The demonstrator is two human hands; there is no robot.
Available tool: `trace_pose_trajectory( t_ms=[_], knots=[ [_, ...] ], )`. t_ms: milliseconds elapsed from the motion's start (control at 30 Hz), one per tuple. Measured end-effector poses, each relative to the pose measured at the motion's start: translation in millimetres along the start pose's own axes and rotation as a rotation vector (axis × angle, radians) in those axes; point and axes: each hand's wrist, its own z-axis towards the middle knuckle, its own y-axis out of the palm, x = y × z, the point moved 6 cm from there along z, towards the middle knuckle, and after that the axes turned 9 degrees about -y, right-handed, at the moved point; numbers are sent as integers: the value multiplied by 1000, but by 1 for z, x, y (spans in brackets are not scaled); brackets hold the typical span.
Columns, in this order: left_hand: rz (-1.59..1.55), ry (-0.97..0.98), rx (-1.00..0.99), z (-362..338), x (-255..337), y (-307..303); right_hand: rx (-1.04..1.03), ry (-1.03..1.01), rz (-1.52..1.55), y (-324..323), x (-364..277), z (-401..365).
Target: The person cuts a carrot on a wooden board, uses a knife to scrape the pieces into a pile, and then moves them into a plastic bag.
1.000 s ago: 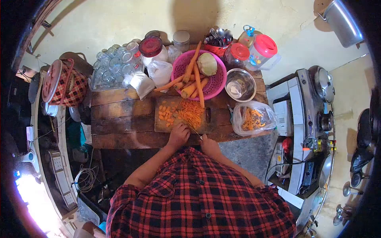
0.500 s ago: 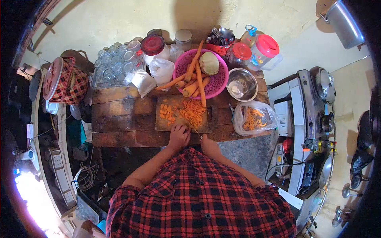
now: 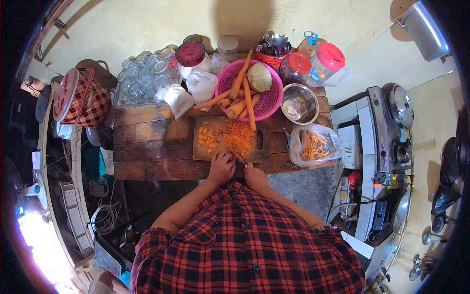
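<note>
Two bare hands work at the near edge of a wooden cutting board (image 3: 201,151) that lies on a dark plank table (image 3: 147,142). The left hand (image 3: 221,167) rests knuckles-up on the board's near edge, its fingers curled and pressed together; what lies under them is hidden, so I cannot tell whether they grip anything. The right hand (image 3: 255,175), just beside it, is closed in a fist around the handle of a thin knife (image 3: 242,161), whose blade points up toward the board between the two hands. On the board, a loose heap of shredded carrot (image 3: 239,138) lies right of the middle, and a scatter of carrot slices (image 3: 208,137) lies to its left, the two near each other but apart. Behind the board stands a pink basket (image 3: 268,111) holding several whole carrots (image 3: 243,93), some poking over its rim onto the board, and a pale round vegetable (image 3: 259,77). To the basket's right sits a steel bowl (image 3: 298,104), and in front of that a clear plastic bag (image 3: 313,145) with orange pieces inside. White tied bags (image 3: 178,100) lie left of the basket, next to a cluster of glass jars (image 3: 142,81). Red-lidded containers (image 3: 329,56) stand along the wall. Both sleeves are red and black plaid.
</note>
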Motion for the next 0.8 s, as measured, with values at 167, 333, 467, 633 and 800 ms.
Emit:
trace_pose_trajectory(
  t_ms=[167,333,467,633,800],
  knots=[
    [-16,-3,-13,2,2,-5,75,-36,-17,8,-3,18],
    [1,-2,-21,1,1,-3,79,-62,5,3,-4,13],
    [20,-3,-1,-2,-1,2,77,-33,-22,4,-3,6],
    [13,3,7,-1,1,-1,82,-74,-22,10,-3,18],
    [-15,-4,3,2,2,-4,70,-40,-12,12,1,17]
  ],
)
